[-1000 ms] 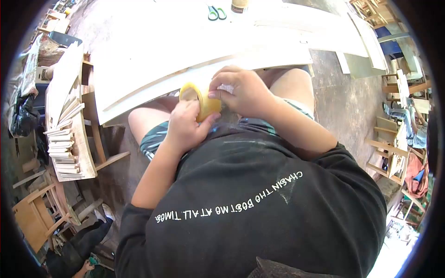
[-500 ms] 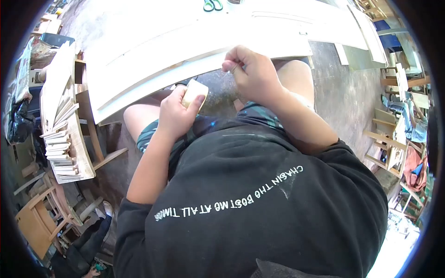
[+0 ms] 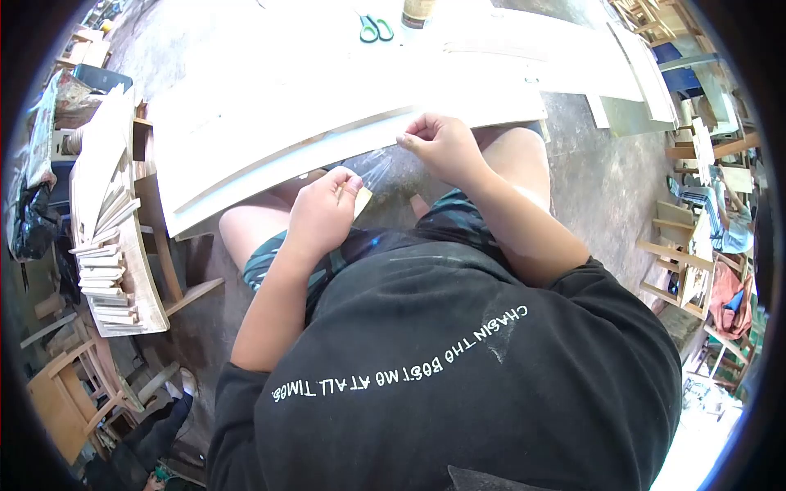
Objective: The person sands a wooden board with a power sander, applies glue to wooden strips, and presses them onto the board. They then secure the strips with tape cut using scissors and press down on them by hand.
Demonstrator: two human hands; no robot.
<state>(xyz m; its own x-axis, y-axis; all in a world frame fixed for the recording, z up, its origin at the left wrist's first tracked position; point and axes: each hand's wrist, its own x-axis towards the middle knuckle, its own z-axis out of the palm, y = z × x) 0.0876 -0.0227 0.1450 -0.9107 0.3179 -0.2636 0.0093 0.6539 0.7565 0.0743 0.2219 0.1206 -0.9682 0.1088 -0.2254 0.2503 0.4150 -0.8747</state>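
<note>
My left hand [image 3: 325, 209] is closed around a small pale block-like piece [image 3: 362, 201], whose edge shows beside the thumb. Thin clear strands or film [image 3: 378, 170] stretch from near this piece toward my right hand [image 3: 446, 147]. The fingers of that hand are pinched together just off the front edge of the white board [image 3: 303, 154]; what they grip is too small to make out. Both hands are above my lap and apart from each other.
Green-handled scissors [image 3: 377, 29] and a cup [image 3: 417, 11] stand on the bright work surface. At the left is a bench [image 3: 147, 304] with stacked wood strips. A co-worker [image 3: 733, 225] is at the far right, and another person's dark-clothed legs [image 3: 155, 425] show lower left.
My left hand has turned, hiding more of the pale piece, and moved slightly right and down. My right hand is a little lower. Scissors and cup now show more fully.
</note>
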